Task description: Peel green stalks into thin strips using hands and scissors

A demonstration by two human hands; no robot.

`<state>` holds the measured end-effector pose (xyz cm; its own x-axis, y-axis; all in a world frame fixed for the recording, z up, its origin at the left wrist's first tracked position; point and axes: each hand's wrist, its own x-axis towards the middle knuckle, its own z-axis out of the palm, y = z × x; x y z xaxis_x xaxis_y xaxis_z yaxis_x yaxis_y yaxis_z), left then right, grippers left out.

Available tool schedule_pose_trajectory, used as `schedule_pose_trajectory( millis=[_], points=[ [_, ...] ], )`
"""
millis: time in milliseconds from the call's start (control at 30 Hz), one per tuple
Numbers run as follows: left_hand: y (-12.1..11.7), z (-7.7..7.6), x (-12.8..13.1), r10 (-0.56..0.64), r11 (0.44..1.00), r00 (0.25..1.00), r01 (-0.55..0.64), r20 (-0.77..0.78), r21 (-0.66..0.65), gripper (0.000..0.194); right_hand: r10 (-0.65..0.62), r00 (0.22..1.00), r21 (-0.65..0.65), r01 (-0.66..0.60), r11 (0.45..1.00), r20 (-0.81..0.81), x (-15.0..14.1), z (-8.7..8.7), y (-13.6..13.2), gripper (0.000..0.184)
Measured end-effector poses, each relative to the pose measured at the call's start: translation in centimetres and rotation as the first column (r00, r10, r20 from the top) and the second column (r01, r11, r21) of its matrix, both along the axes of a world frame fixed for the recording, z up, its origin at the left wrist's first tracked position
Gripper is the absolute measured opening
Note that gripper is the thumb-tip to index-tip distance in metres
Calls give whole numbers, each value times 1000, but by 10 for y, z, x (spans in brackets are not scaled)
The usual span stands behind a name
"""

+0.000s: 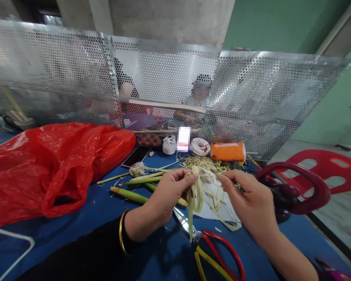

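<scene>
the pale green strips (199, 195) are hanging between the two hands, nearer the left one, and are dangling over the blades of the scissors (181, 218). the left hand (169, 191) is pinching them between thumb and fingers, with hardly any gap showing. the right hand (251, 203) is curling inward, thumb and forefinger nearly meeting beside a whitish fibrous clump (207, 176); whether it is gripping anything is staying unclear. the strips are looking flat, flexible and ribbon-like, looping back on themselves. under them the scissors are lying on the blue bench (152, 249), showing shiny metal blades and smooth handles, one red and one yellow. white paper (229, 208) is carrying thin, curling scraps, and a dry, shredded heap (203, 162) is sitting behind it. smooth, tapering green stalks (130, 194) are lying beyond the left wrist, near a crinkled, glossy red plastic bag (73, 156).
</scene>
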<state>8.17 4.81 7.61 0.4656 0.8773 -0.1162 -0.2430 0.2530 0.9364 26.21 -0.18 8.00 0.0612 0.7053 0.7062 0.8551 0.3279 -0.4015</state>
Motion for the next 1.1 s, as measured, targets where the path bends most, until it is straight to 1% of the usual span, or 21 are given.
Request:
schedule_pose_trajectory(
  millis=[67, 133, 167, 267, 333, 433, 500, 567, 633, 800, 900, 933, 1000, 1100],
  points=[
    [-1, 0, 0, -14, 1000, 1000, 14, 2, 20, 24, 127, 977, -61, -139, 988, -170, -9, 2, -5, 13],
    [-3, 0, 1, -38, 998, 999, 39, -4, 50, 23, 172, 931, -115, -219, 969, -321, -17, 3, -7, 12],
    [-4, 0, 2, -52, 997, 999, 53, -7, 64, 23, 168, 904, -156, -246, 957, -392, -20, 2, -7, 11],
    [-8, 0, 3, -89, 992, 996, 89, -8, 87, 24, 100, 800, -279, -319, 906, -591, -24, -1, -2, 15],
    [-9, -1, 3, -118, 988, 993, 118, -14, 103, 24, 79, 714, -288, -378, 880, -695, -23, -3, 1, 17],
    [-10, -3, 3, -157, 978, 987, 160, -33, 134, 22, 84, 591, -257, -469, 845, -802, -22, -4, 4, 18],
    [-9, -3, 3, -166, 975, 985, 172, -49, 140, 21, 86, 544, -250, -513, 821, -835, -21, -4, 4, 21],
    [-8, -4, 3, -170, 974, 983, 177, -62, 142, 21, 89, 532, -257, -540, 801, -842, -21, -4, 4, 26],
    [-7, -4, 3, -169, 972, 983, 179, -76, 155, 21, 91, 549, -278, -551, 787, -831, -21, -3, 2, 28],
    [-6, -7, 3, -138, 963, 982, 165, -132, 215, 20, 74, 621, -351, -533, 770, -780, -22, -4, 1, 29],
    [-6, -9, 2, -117, 952, 978, 159, -171, 261, 20, 74, 638, -371, -534, 759, -766, -21, -4, 1, 31],
    [-5, -9, 2, -117, 947, 976, 166, -183, 276, 20, 77, 631, -372, -547, 750, -772, -21, -4, 1, 32],
    [-5, -8, 1, -131, 937, 971, 187, -200, 294, 19, 76, 590, -368, -594, 715, -804, -19, -2, 2, 33],
    [-6, -6, 0, -169, 935, 966, 220, -196, 279, 19, 38, 474, -346, -692, 634, -880, -17, -1, 3, 31]
  ],
)
